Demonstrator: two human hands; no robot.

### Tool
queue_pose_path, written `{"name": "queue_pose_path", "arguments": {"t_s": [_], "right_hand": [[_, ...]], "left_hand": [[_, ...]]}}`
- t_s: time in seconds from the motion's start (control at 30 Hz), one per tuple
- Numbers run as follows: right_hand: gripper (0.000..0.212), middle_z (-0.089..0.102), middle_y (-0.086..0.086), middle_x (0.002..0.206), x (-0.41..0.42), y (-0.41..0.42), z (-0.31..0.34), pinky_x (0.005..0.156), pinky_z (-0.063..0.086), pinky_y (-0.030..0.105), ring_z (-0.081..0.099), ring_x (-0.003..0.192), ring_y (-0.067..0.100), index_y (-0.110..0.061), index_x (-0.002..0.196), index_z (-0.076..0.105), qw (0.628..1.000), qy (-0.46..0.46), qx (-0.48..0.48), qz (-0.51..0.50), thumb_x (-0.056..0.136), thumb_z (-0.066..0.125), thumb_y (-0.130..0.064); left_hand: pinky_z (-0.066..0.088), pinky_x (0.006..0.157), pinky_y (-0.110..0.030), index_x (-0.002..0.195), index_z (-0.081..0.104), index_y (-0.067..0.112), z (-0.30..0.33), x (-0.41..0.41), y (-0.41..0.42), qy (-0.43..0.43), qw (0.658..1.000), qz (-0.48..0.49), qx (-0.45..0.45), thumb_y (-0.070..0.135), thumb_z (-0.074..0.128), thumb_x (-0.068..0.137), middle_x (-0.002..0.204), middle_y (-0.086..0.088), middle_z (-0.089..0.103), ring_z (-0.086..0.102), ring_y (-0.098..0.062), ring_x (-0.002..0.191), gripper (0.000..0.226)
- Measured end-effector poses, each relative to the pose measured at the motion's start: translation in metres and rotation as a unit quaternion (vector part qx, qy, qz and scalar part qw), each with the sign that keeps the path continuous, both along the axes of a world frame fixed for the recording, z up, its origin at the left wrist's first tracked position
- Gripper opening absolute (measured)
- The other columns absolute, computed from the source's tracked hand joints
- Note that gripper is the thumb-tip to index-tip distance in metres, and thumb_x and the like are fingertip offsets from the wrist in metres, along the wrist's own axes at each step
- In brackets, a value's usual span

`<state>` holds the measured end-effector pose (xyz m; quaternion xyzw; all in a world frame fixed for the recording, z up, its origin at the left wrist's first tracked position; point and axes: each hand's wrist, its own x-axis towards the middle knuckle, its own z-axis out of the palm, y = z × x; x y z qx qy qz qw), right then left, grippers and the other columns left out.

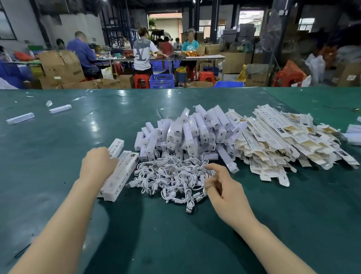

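A green desk (46, 147) carries a spread of flat cartons (283, 141) beyond and to the right of the right hand (224, 189), a heap of white plastic units (187, 132) beyond both hands, and a tangle of white cables (169, 176) between them. The right hand's loosely curled fingers touch the cables, though whether they grip one is unclear. The left hand (97, 162) rests on packed boxes (118, 176) with its fingers hidden.

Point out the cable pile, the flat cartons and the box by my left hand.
cable pile (169, 176), head view, middle of the tangle.
flat cartons (283, 143), head view, top of the heap.
box (119, 178), head view, its long printed side.
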<state>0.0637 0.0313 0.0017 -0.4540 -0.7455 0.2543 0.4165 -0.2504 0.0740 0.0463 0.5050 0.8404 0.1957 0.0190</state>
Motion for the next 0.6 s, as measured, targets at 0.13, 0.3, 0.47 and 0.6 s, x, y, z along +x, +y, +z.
{"name": "queue_pose_path", "arguments": {"t_s": [0.13,0.3,0.47,0.6], "right_hand": [[0.051,0.059,-0.020,0.086,-0.002,0.001,-0.002,0.066,0.044,0.018,0.053,0.067,0.007,-0.067,0.105,0.038,1.000,-0.014,-0.001,0.013,0.096,0.051,-0.018],[0.048,0.057,-0.031,0.090,-0.004,0.002,-0.002,0.068,0.044,0.014,0.057,0.076,0.002,-0.065,0.105,0.038,0.999,-0.034,-0.017,0.019,0.096,0.051,-0.020],[0.056,0.058,-0.027,0.092,-0.004,0.001,-0.001,0.074,0.050,0.029,0.057,0.076,0.008,-0.074,0.102,0.034,0.999,-0.039,-0.018,0.017,0.095,0.052,-0.020],[0.053,0.059,-0.026,0.091,-0.004,0.002,-0.002,0.076,0.051,0.032,0.058,0.076,0.008,-0.071,0.104,0.035,0.999,-0.044,-0.025,0.017,0.095,0.052,-0.021]], "left_hand": [[0.035,0.058,-0.031,0.082,0.056,0.002,-0.003,-0.021,0.006,-0.013,0.999,0.029,-0.008,0.018,0.058,0.089,0.082,-0.014,0.058,0.051,-0.032,0.075,0.017],[0.044,0.078,-0.035,0.107,0.063,0.014,-0.013,-0.020,0.008,-0.060,0.995,-0.049,-0.057,0.037,0.049,0.098,0.118,-0.013,0.066,0.056,-0.034,0.103,0.028],[0.037,0.102,-0.037,0.146,0.043,0.014,-0.020,-0.016,0.009,-0.077,0.992,-0.066,-0.080,0.046,0.051,0.098,0.149,-0.009,0.046,0.043,-0.031,0.134,0.058],[0.038,0.103,-0.040,0.146,0.043,0.019,-0.025,-0.016,0.007,-0.077,0.992,-0.062,-0.075,0.037,0.042,0.102,0.147,-0.014,0.046,0.046,-0.035,0.130,0.048]]}}
